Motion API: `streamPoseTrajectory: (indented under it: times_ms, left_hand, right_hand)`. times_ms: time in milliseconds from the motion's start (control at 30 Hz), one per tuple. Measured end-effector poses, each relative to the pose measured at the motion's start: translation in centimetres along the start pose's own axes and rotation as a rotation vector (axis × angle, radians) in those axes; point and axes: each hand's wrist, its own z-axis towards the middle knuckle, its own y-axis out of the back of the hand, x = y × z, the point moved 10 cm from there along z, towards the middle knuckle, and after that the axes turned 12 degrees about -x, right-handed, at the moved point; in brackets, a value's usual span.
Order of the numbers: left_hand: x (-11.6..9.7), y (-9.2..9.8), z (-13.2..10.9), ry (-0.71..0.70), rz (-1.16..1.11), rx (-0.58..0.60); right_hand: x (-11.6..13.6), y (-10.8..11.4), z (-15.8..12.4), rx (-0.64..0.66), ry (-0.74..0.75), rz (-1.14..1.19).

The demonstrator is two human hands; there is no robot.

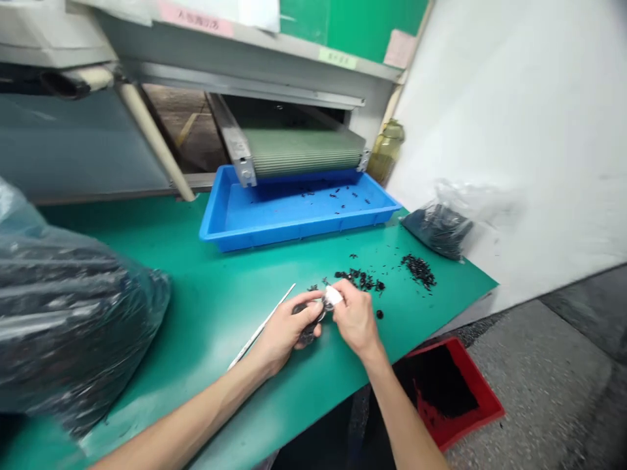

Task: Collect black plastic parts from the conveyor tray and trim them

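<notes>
Far left on my feed there's a big clear plastic bag (pixel 73 320) stuffed with dark stuff, slumped on the green bench (pixel 196 281). Next over, a thin white stick (pixel 255 336) lies at a slant, just beside my left hand (pixel 287 329). That hand's curled and gripping some dark pieces (pixel 307 334) over the bench, thumb on top; too small for me to make out what they are. Behind, the green conveyor belt (pixel 306 150) ends over a blue tray (pixel 294 234) with a few black bits in it.

My right hand (pixel 355 316) is right up against the left, fingers bunched around a white bit (pixel 334 296). Held or worn? Can't tell, nor whether they're pinching anything.

Just past it there's a loose pile of black parts (pixel 362 281), with one round black piece (pixel 379 314) on its own nearer me. Then a yellowish jar (pixel 386 153) at the back, a second black heap (pixel 418 271), a smaller clear bag (pixel 438 228) of dark stuff leaning on the white wall (pixel 529 130), and a red tray (pixel 490 408) down below with black material inside.
</notes>
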Motion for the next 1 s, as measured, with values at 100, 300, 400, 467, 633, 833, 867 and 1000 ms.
streamPoseTrajectory:
  times_ms: [100,300,400,467,633,833,867,1000]
  left_hand:
    - [-0.3,-0.1,0.1,0.016,0.07,-0.011]
    - [-2.0,1.9,0.7,0.076,0.113,-0.145]
    - [-4.6,1.3,1.1,0.033,0.085,-0.175]
    - [-8.0,-1.6,1.6,-0.082,0.104,-0.143]
    - [-19.2,-16.7,3.6,-0.537,0.251,0.071]
    - [-27.8,-35.0,7.7,-1.088,0.706,0.209]
    - [-27.9,-37.0,8.7,-1.111,0.766,0.226]
    - [-26.0,-42.3,11.8,-1.128,1.013,0.294]
  right_hand:
    - [0.6,-0.1,0.2,0.018,0.082,-0.132]
    - [-2.7,0.6,0.7,0.046,-0.055,-0.066]
    - [-3.0,0.5,0.5,0.06,-0.01,-0.136]
    - [-2.5,0.0,0.4,0.067,0.06,-0.208]
    - [-1.5,-3.1,-0.4,0.163,0.266,-0.375]
    - [-1.8,-3.6,-0.8,0.149,0.296,-0.341]
    - [-1.9,-3.3,-0.7,0.144,0.264,-0.332]
    - [-1.7,-2.5,-0.2,0.167,0.206,-0.334]
